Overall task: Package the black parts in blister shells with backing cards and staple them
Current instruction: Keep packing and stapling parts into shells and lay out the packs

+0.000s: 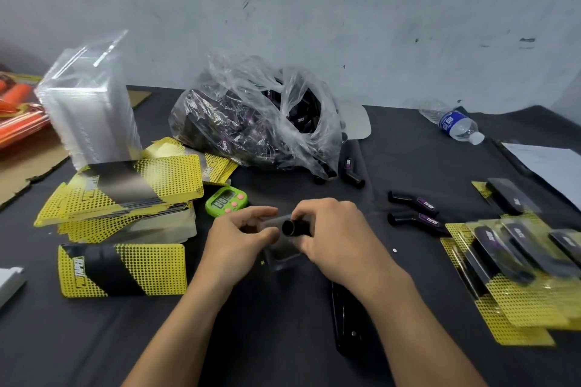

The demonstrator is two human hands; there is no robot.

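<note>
1. Nearest, below-right of the green timer [226,200], what looks like the stapler [341,317] lies on the counter [94,349].
2. Just right of the timer, the right grip [336,232] pinches a black part [294,228] over the clear blister shell [281,258], whose edge the left grip [234,240] pinches.
3. Likely slip: the flimsy shell flexes, the part seats crooked, and the card then staples askew.
4. Behind the timer, the parts bag [257,122] gapes.

We are seeing a matt dark cloth [408,148] underneath, a crinkled glossy plastic bag [251,116] at twelve o'clock, smooth paper cards [125,270] at nine.
</note>
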